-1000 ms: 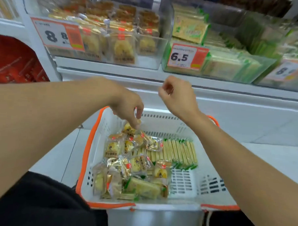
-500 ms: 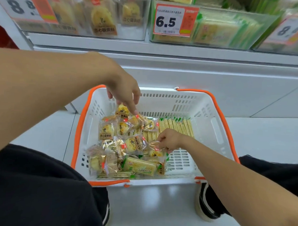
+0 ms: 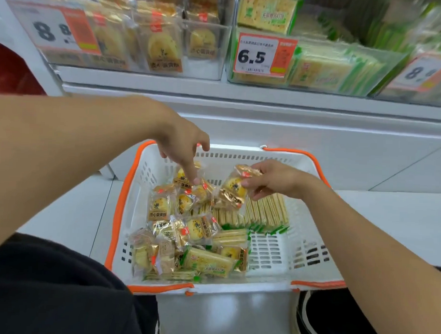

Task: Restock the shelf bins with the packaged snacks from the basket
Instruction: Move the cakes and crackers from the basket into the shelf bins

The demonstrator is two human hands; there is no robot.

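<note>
A white basket with an orange rim [image 3: 306, 264] stands on the floor in front of me. It holds several yolk-pastry packets [image 3: 160, 204] on its left and green-edged cracker packs [image 3: 265, 213] on its right. My right hand [image 3: 274, 180] pinches one yolk-pastry packet [image 3: 232, 188] and holds it lifted above the crackers. My left hand [image 3: 182, 145] reaches down into the far left of the basket, its fingertips on another pastry packet [image 3: 186, 178]. Above, a clear shelf bin of yolk pastries [image 3: 153, 44] carries an 8.8 tag.
Beside the pastry bin sits a clear bin of green cracker packs [image 3: 325, 68] with a 6.5 tag. A third bin [image 3: 427, 74] is at the far right. My dark-clothed knees [image 3: 60, 291] flank the basket, a shoe [image 3: 306, 317] at its right corner.
My right hand has risen out of the basket holding a pastry packet. My left hand stays low at the far pastry packets. The view has tilted up slightly toward the shelf.
</note>
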